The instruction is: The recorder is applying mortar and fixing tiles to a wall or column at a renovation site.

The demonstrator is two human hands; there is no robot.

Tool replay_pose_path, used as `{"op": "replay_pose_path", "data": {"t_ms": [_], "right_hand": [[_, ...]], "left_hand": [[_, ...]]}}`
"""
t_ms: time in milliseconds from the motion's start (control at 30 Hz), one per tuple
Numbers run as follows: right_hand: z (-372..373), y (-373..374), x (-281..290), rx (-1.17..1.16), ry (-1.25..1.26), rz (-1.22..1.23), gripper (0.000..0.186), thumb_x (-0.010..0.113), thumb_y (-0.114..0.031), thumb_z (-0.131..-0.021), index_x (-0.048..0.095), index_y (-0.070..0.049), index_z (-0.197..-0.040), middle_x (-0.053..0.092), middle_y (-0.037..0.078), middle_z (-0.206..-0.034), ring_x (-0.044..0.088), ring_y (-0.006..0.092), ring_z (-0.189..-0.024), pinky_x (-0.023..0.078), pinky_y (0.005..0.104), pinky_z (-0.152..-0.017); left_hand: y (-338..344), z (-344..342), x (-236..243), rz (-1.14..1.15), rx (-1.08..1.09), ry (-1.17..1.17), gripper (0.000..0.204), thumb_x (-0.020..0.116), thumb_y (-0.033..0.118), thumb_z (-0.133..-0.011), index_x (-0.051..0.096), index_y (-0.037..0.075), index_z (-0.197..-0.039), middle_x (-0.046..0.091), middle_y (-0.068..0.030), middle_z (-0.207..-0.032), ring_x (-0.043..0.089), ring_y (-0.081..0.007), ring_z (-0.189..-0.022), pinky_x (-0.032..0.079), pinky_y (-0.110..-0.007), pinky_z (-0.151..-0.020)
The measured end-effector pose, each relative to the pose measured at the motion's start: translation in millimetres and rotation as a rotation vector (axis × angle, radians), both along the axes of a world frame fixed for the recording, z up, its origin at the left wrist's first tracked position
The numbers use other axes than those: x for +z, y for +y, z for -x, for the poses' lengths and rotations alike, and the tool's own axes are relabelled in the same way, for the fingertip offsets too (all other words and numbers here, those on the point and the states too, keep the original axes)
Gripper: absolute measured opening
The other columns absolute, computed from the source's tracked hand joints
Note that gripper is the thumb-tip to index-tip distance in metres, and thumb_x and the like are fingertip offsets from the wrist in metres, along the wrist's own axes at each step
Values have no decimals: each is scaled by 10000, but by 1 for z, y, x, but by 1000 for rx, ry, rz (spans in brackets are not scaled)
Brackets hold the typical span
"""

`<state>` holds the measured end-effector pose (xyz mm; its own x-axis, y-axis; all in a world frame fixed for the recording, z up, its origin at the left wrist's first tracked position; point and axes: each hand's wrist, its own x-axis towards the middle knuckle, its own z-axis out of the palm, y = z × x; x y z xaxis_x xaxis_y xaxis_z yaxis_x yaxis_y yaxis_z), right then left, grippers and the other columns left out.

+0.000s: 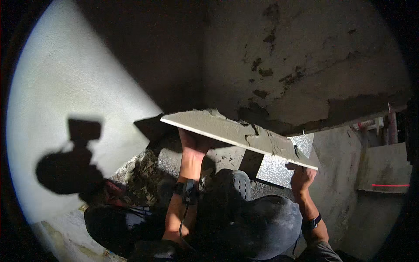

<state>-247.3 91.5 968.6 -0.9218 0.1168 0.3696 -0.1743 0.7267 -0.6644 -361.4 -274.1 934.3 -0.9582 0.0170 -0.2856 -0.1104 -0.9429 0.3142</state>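
A long pale tile (238,144) is held up in front of me, tilted down to the right. Its upper face bears a thick, uneven layer of grey mortar (205,122), broken and ragged toward the wall. My left hand (193,142) holds the tile from below near its left part; the fingers are mostly hidden behind it. At the lower right end, my right hand (302,179) grips the tile's corner with closed fingers. The mortar side faces up toward the dark wall (305,74), close to the wall's lower edge.
To the left stands a brightly lit plastered wall (52,100) with a shadow on it. Rubble (146,179) lies at its foot. A shiny textured panel (275,170) is below the tile. A red line (389,185) crosses a surface at right, below a white tube (369,124).
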Motion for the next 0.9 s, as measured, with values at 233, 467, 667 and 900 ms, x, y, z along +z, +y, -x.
{"op": "replay_pose_path", "data": {"t_ms": [233, 467, 667, 900], "right_hand": [[36, -20, 16, -94, -101, 232, 200, 539, -134, -1028, 627, 42, -993, 715, 129, -732, 737, 220, -651, 589, 326, -586], [45, -23, -23, -53, -134, 280, 181, 522, -86, -1021, 629, 58, -996, 718, 118, -768, 735, 201, -667, 595, 318, -576], [58, -22, -23, -48, -102, 245, 195, 553, -115, -1034, 642, 54, -995, 706, 114, -764, 710, 179, -637, 590, 310, -574], [66, -28, -11, -88, -213, 292, 162, 513, -37, -1015, 645, 57, -1011, 702, 118, -770, 709, 175, -652, 603, 318, -599]], "left_hand": [[2, 41, 1, -12, -199, -137, 771, 325, 682, -961, 433, 159, -1517, 451, -155, -1529, 421, -393, -1398, 354, -707, -1083], [3, 38, -33, -3, -91, -203, 580, 473, 574, -953, 649, 143, -1298, 640, -109, -1326, 583, -349, -1203, 464, -578, -1026], [7, 55, -16, 112, -100, -202, 735, 339, 652, -968, 433, 155, -1500, 447, -202, -1495, 414, -434, -1381, 321, -783, -1061], [4, 62, -16, 96, -158, -187, 788, 292, 695, -966, 380, 152, -1531, 426, -199, -1513, 393, -437, -1399, 316, -797, -1054]]}}
